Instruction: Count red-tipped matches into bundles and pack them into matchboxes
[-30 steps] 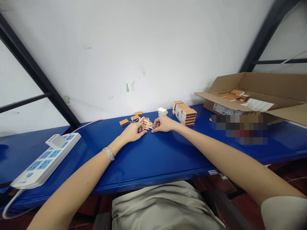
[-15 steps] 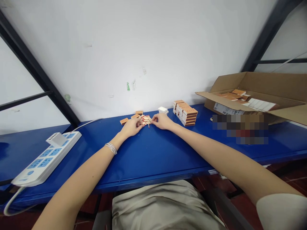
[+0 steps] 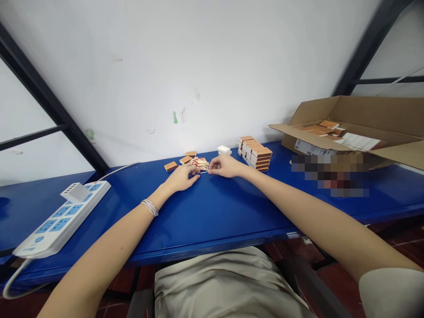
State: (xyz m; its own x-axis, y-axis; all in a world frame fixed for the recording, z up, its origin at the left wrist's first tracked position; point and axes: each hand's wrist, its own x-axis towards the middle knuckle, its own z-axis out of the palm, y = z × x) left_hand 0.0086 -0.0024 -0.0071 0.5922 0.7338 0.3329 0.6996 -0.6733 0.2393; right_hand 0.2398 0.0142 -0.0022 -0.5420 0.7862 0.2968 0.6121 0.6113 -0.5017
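A loose pile of red-tipped matches (image 3: 200, 163) lies on the blue table between my two hands. My left hand (image 3: 180, 178) rests at the pile's left side, thumb apart from the fingers and nothing visible in its grasp. From the right, my right hand (image 3: 226, 166) pinches the end of a single match (image 3: 204, 172) at the pile's near edge. Close behind my left hand are a few orange matchboxes (image 3: 171, 166). White matchbox trays (image 3: 224, 150) sit just behind my right hand.
Orange and white matchboxes (image 3: 255, 152) stand stacked to the right. Beyond them, an open cardboard box (image 3: 374, 112) holds more matchboxes. A white power strip (image 3: 62, 221) with its cable lies at the left. The wall (image 3: 212, 79) borders the back of the blue table (image 3: 212, 212).
My left thumb has opened away from its fingers. The single match that stuck out toward me now lies sideways at my right fingertips. The whole view has shifted slightly.
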